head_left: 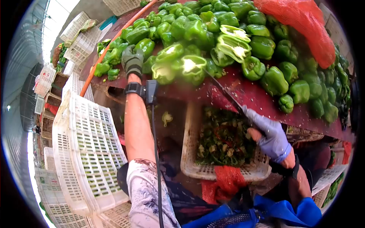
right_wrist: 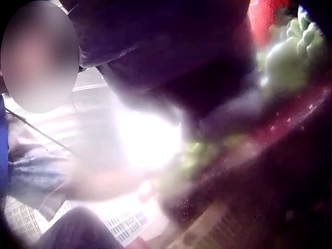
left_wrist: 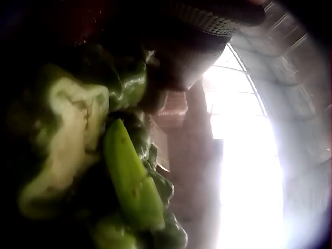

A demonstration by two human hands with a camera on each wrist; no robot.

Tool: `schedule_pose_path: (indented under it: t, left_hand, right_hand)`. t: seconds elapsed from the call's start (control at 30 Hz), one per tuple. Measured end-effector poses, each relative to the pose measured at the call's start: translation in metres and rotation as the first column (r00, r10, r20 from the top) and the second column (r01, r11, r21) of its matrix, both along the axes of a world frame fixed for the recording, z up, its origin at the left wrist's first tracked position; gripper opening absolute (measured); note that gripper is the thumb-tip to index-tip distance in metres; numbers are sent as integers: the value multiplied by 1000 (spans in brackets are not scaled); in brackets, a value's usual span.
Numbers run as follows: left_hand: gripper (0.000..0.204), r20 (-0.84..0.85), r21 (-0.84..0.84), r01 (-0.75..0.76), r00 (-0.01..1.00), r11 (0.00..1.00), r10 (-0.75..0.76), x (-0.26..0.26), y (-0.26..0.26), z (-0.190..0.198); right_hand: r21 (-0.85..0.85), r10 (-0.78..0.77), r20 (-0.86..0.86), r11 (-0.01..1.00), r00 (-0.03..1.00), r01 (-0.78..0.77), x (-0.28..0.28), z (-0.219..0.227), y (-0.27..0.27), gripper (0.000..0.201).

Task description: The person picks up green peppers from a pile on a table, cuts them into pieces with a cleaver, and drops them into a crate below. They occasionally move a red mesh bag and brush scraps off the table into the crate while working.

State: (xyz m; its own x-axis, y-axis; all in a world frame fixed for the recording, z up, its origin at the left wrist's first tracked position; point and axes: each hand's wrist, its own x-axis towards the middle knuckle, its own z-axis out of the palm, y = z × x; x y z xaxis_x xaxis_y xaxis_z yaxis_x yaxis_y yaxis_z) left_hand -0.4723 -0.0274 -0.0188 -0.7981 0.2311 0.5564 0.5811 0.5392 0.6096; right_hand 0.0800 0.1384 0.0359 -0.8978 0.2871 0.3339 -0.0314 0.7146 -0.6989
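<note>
My right hand [head_left: 272, 135], in a thin purple glove, grips a long-bladed knife [head_left: 228, 95]. Its tip lies right at a cut green bell pepper [head_left: 194, 67] near the table's front edge. Beside that one, more cut bell pepper [head_left: 163, 72] shows pale flesh. The left hand [head_left: 133, 60] wears a dark striped glove and reaches in at the left end of the pepper heap, beside a whole bell pepper [head_left: 145, 47]. Its fingertips are hidden, and I cannot tell whether it holds anything. The left wrist view shows a cut pepper [left_wrist: 70, 135] below the dark glove [left_wrist: 207, 21].
Whole green peppers [head_left: 262, 47] heap over the red tabletop [head_left: 224, 89], with a red mesh bag [head_left: 304, 26] at back right. An orange pole [head_left: 99, 60] runs along the left. Below sits a crate [head_left: 184, 152] of pepper scraps; stacked white crates [head_left: 68, 144] stand left.
</note>
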Motion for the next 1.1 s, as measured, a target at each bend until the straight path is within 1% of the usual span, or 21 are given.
schedule_pose_path:
  t: [0.1, 0.13, 0.17, 0.23, 0.37, 0.43, 0.47, 0.5, 0.53, 0.57, 0.63, 0.67, 0.73, 0.8, 0.87, 0.9, 0.93, 0.97, 1.0, 1.07, 1.1]
  left_hand:
    - [51, -141, -352, 2, 988, 936, -55, 20, 23, 29]
    - [60, -15, -513, 6, 1000, 858, -16, 20, 32, 41]
    - [66, -38, -578, -22, 999, 816, 0, 14, 38, 38]
    - [68, 64, -644, 72, 997, 761, -40, 11, 47, 33]
    - [64, 113, -508, 58, 994, 859, 0, 13, 42, 31]
    - [63, 108, -426, 14, 994, 905, 36, 18, 24, 30]
    - [62, 53, -395, 10, 999, 919, 12, 21, 12, 29]
    - [62, 38, -229, 49, 998, 972, -42, 26, 2, 27]
    - [62, 16, -59, 93, 996, 994, -92, 33, -8, 27]
    - [63, -18, 112, 137, 991, 984, -135, 42, -19, 28]
    - [66, 128, 401, 91, 980, 912, -155, 107, -23, 51]
    - [68, 189, 536, 48, 966, 843, -176, 150, -20, 67]
    - [69, 204, 725, 74, 926, 685, -316, 210, -16, 70]
    - [70, 144, 844, 151, 860, 515, -489, 265, 5, 63]
    - [71, 66, 910, 219, 763, 353, -643, 308, 29, 46]
    - [71, 40, 921, 245, 715, 303, -698, 324, 43, 36]
    - [72, 19, 924, 272, 669, 269, -743, 340, 56, 30]
    - [72, 16, 910, 307, 645, 278, -764, 355, 65, 24]
    - [75, 59, 848, 369, 649, 382, -759, 372, 73, 27]
    - [73, 155, 826, 350, 614, 442, -774, 406, 89, 32]
    - [73, 204, 811, 340, 598, 475, -775, 420, 95, 34]
  right_hand:
    - [18, -37, 126, 999, 991, 35, -5, 2, 0, 60]
    - [21, -42, 125, 999, 991, 39, -6, 1, 0, 60]
    - [21, -44, 125, 999, 991, 42, -6, -1, 1, 60]
    - [28, -38, 138, 999, 990, 34, -8, 0, 2, 60]
    - [41, -31, 185, 999, 982, 23, -9, 6, 2, 60]
    - [27, -28, 197, 999, 980, 23, -10, 8, 0, 60]
    - [16, -29, 200, 1000, 979, 26, -9, 7, 0, 60]
    - [8, -32, 202, 999, 979, 31, -8, 8, 0, 61]
    - [-17, -45, 247, 999, 968, 51, -9, 13, -1, 59]
    - [-86, -46, 222, 994, 974, 66, -7, 11, 0, 58]
    - [-235, -53, 164, 968, 985, 91, -5, 4, -1, 56]
    - [-268, -71, 168, 957, 983, 115, -5, 6, 0, 53]
    - [-362, -110, 162, 918, 981, 162, -5, 0, 0, 51]
    - [-510, -151, 178, 831, 972, 223, 7, 4, 1, 51]
    - [-676, -165, 239, 679, 957, 286, 19, 20, -8, 53]
    - [-701, -178, 231, 651, 957, 290, 25, 24, -9, 53]
    - [-695, -199, 173, 669, 965, 263, 31, 21, -7, 53]
    - [-687, -217, 111, 688, 970, 233, 36, 20, -6, 52]
    - [-705, -215, 142, 664, 966, 251, 42, 28, -7, 52]
    - [-746, -205, 194, 605, 959, 280, 53, 34, -5, 51]
    - [-736, -230, 182, 613, 956, 288, 58, 31, -2, 51]
